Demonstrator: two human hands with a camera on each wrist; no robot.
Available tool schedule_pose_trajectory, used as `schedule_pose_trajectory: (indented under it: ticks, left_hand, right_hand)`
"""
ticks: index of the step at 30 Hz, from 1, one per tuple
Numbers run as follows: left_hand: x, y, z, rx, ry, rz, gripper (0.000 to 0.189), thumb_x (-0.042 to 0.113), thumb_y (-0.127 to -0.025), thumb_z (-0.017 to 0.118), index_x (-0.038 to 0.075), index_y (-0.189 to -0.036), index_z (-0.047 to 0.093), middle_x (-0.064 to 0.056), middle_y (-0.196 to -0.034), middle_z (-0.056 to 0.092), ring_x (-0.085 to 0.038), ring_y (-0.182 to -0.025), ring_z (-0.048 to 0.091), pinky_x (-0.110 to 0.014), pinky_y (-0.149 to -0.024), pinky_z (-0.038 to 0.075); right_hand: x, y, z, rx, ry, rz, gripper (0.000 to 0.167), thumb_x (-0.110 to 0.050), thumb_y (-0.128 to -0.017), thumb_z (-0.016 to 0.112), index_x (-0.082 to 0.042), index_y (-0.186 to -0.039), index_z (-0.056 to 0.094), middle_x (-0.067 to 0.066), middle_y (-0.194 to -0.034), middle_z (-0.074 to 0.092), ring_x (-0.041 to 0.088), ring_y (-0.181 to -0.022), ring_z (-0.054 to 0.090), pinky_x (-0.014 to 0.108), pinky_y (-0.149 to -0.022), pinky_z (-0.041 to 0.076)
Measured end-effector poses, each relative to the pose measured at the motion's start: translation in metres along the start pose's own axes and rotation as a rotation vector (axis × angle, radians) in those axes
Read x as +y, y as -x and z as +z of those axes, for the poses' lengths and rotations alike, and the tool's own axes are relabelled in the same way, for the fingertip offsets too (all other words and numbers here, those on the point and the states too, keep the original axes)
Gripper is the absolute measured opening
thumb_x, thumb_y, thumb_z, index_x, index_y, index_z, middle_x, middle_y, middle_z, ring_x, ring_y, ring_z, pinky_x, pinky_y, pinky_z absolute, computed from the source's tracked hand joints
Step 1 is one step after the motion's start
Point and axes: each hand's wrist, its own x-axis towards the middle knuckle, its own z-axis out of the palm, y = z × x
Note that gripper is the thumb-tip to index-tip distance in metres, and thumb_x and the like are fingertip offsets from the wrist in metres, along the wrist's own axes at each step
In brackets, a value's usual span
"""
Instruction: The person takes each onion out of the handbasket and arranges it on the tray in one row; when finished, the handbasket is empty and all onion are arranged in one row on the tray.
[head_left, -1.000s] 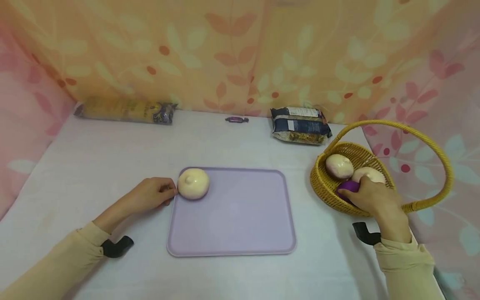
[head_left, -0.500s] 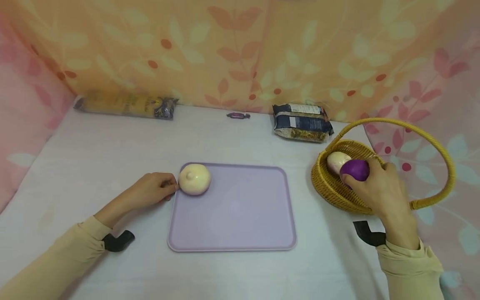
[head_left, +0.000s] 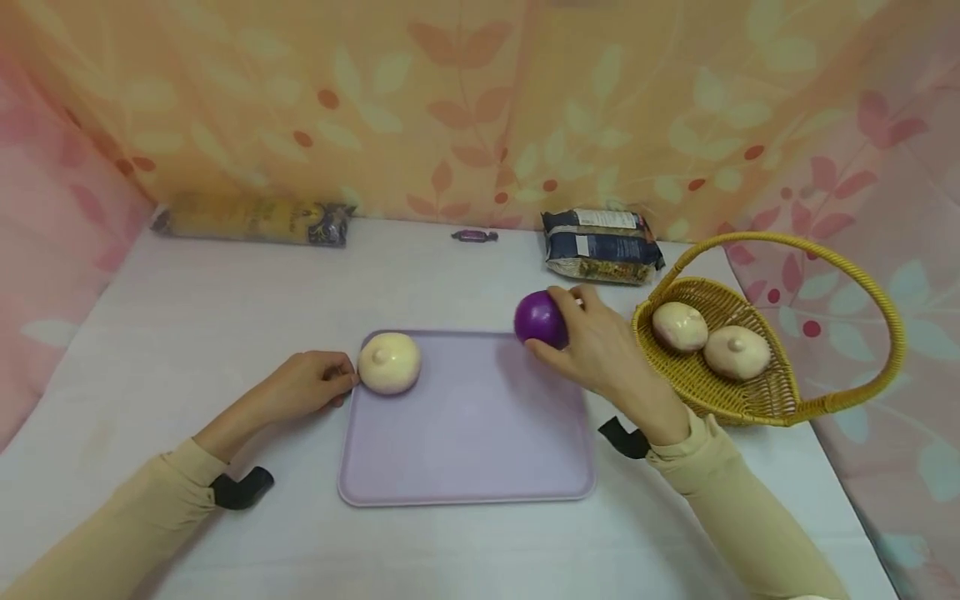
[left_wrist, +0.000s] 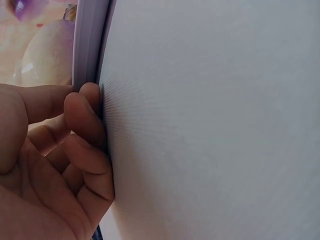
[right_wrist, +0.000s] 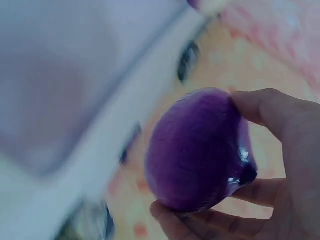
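Observation:
A glossy purple onion (head_left: pixel 540 319) is in my right hand (head_left: pixel 603 350), above the far right part of the lavender tray (head_left: pixel 468 425). In the right wrist view, thumb and fingers grip the onion (right_wrist: pixel 195 150) from its sides, its pointed tip toward the palm. My left hand (head_left: pixel 306 385) is at the tray's left edge, and the left wrist view has its thumb and curled fingers pinching the tray rim (left_wrist: pixel 90 45). Just beside those fingertips, a pale turnip (head_left: pixel 389 363) sits in the tray's far left corner.
To the right stands a wicker basket (head_left: pixel 768 408) with a tall handle, holding two pale turnips (head_left: pixel 738 352). Along the back lie a long yellow packet (head_left: pixel 251 222), a small purple wrapped candy (head_left: pixel 474 237) and a dark blue food packet (head_left: pixel 600 246). Patterned curtains (head_left: pixel 480 100) border the table.
My right hand has lifted the purple onion out of the basket and carried it left to above the tray. The left hand has stayed at the tray's edge.

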Motion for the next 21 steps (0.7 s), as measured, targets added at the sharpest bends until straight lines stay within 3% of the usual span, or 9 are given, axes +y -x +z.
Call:
schedule_pose_trajectory:
  ticks: [6, 11, 21]
  left_hand:
    - [-0.001, -0.001, 0.005, -0.003, 0.006, -0.003, 0.017, 0.023, -0.099, 0.056, 0.012, -0.089, 0.063, 0.003, -0.063, 0.058, -0.01, -0.053, 0.048, -0.024, -0.056, 0.037]
    - [0.002, 0.0, 0.004, 0.007, 0.0, 0.009, 0.016, 0.023, -0.099, 0.056, 0.011, -0.089, 0.063, 0.003, -0.063, 0.059, -0.01, -0.053, 0.049, -0.025, -0.057, 0.037]
    - [0.004, 0.003, 0.0, 0.012, -0.005, 0.0, 0.017, 0.023, -0.098, 0.056, 0.011, -0.088, 0.062, 0.003, -0.062, 0.059, -0.01, -0.053, 0.049, -0.025, -0.057, 0.037]
  right_hand:
    - [-0.033, -0.014, 0.046, -0.042, 0.039, -0.178, 0.065, -0.051, -0.08, 0.073, -0.013, -0.129, 0.056, 0.013, -0.112, 0.061, 0.03, -0.084, 0.066, 0.044, -0.075, 0.056]
    - [-0.05, -0.017, 0.063, -0.016, 0.104, -0.304, 0.068, -0.051, -0.079, 0.074, -0.01, -0.13, 0.058, 0.012, -0.111, 0.064, 0.029, -0.096, 0.062, 0.041, -0.082, 0.052]
    - [-0.065, -0.022, 0.069, -0.02, 0.11, -0.356, 0.068, -0.048, -0.084, 0.07, -0.009, -0.137, 0.054, 0.012, -0.122, 0.063, 0.03, -0.104, 0.062, 0.042, -0.084, 0.051]
